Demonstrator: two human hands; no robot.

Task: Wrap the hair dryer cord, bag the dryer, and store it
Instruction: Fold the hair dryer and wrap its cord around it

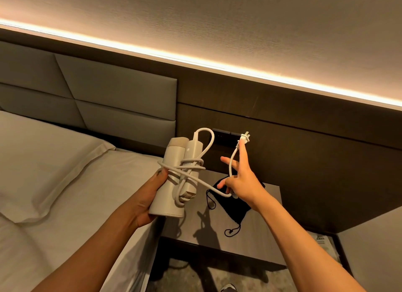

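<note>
A cream folded hair dryer [171,183] stands upright in my left hand [150,196], which grips its body from the left. Its white cord [191,163] is looped a few times around the dryer. The free end of the cord runs to my right hand [241,180], which holds it between spread fingers, with the plug [244,138] sticking up past my fingertip. A black drawstring bag [236,207] lies flat on the bedside table below my right hand.
The grey bedside table [217,233] stands against a dark wood wall panel with a socket plate [221,136]. A bed with a white pillow [43,161] fills the left. A padded headboard [108,96] is behind it. A paper [324,246] lies at the lower right.
</note>
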